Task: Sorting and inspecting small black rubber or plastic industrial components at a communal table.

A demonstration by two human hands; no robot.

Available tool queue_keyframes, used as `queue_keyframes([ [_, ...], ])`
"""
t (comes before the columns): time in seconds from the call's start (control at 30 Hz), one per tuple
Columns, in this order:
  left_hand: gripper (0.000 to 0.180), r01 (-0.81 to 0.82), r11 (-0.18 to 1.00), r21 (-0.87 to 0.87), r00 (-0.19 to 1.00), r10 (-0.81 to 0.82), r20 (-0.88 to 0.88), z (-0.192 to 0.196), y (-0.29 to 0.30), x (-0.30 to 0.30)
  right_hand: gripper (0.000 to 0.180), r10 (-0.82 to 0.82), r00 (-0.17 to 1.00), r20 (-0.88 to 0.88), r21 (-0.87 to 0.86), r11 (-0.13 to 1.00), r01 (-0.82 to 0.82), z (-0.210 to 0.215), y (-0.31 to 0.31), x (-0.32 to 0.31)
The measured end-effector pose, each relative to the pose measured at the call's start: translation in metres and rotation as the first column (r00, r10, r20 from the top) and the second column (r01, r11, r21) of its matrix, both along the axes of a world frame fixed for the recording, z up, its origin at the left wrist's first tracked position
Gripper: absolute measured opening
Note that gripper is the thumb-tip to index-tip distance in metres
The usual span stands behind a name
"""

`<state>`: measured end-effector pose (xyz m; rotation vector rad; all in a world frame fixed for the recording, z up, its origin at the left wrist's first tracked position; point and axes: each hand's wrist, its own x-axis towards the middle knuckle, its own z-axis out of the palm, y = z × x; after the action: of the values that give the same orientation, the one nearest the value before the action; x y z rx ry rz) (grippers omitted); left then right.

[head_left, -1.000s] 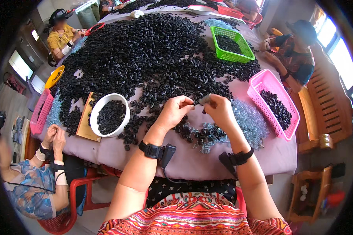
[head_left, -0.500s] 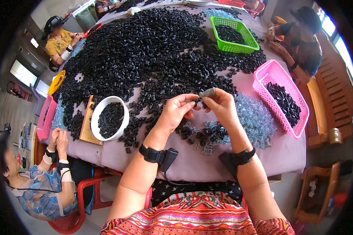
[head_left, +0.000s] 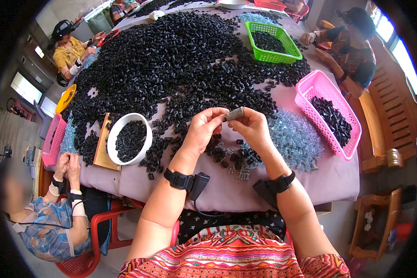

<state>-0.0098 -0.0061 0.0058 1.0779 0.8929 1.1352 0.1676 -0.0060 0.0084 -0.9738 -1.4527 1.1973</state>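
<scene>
My left hand and my right hand meet fingertip to fingertip above the near part of the table. The left thumb and forefinger pinch a small black plastic piece, mostly hidden by the fingers. A grey cover wraps the right forefinger, which presses with the thumb close to the piece; what this hand grips is hidden. Small black plastic pieces lie heaped beyond my hands. Beside my right wrist spreads a pile of small silvery metal springs, with some loose springs and black pieces under my hands.
A white round bowl of black pieces stands left, by a wooden board. Right are a pink basket and a green basket, both holding black pieces. Co-workers sit around the table; one is close at my left.
My hands have drawn slightly closer together, and the right fingers have shifted left against the left fingertips. The black piece shows less than before. The view has shifted slightly.
</scene>
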Motion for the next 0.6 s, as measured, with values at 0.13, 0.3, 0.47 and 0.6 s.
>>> queue_keyframes([
  [0.13,0.015,-0.013,0.998,-0.054,1.0,0.014,0.021,-0.001,0.0,-0.002,0.012,-0.046,0.999,0.004,-0.009,0.999,0.046,0.004,-0.002,0.0],
  [0.3,0.014,0.096,0.993,-0.075,0.995,-0.097,-0.01,0.004,-0.003,-0.002,0.01,-0.099,0.994,0.039,0.076,0.992,0.096,0.002,-0.001,0.001],
  [0.47,0.016,0.136,0.988,-0.066,0.981,-0.144,-0.129,0.001,-0.003,-0.003,0.007,-0.181,0.946,0.268,0.282,0.954,0.103,0.009,-0.006,0.0],
  [0.6,0.017,0.115,0.99,-0.083,0.982,-0.126,-0.14,0.002,-0.004,-0.003,0.002,-0.252,0.85,0.462,0.517,0.856,-0.027,0.015,-0.01,-0.001],
])
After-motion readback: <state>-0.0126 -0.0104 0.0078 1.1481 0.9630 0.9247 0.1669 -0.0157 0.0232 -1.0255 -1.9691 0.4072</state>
